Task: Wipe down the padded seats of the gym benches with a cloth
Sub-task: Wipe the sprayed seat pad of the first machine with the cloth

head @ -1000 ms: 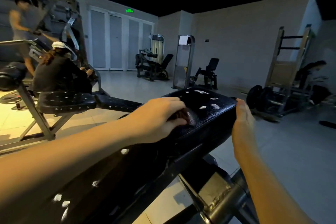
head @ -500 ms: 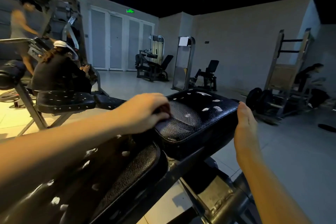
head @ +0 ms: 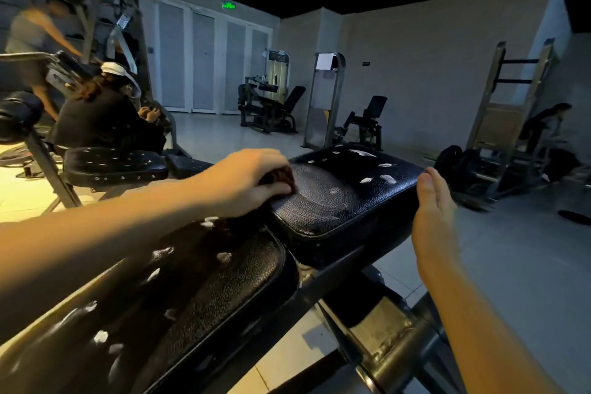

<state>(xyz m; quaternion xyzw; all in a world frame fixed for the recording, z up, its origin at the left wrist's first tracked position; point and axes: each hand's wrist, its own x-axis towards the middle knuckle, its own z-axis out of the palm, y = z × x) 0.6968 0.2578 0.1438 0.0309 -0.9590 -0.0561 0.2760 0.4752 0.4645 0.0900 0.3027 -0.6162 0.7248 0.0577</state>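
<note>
Our left hand (head: pixel 246 182) curls round the cloth (head: pixel 279 175). It looks soft and light, so bunching it works. Our right hand (head: pixel 432 205) is open and flat beside the bench seat (head: pixel 339 198).

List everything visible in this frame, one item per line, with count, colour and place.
black textured padded seat pad: one, black with white flecks, centre
black textured back pad: one, black with white flecks, near, lower left
dark reddish cloth: one, on the seat pad's left part, under the left hand
black studded bench: one, black, left
seated person in black: one, white cap, behind the studded bench
standing person: one, grey top, blurred, far left
bending person: one, dark clothes, far right
black weight machines: two, black, by the far wall
grey metal rack: one, grey, right
green exit sign: one, green, above the doors
left hand: one, grips the cloth
right hand: one, fingers straight, at the seat pad's right side
</note>
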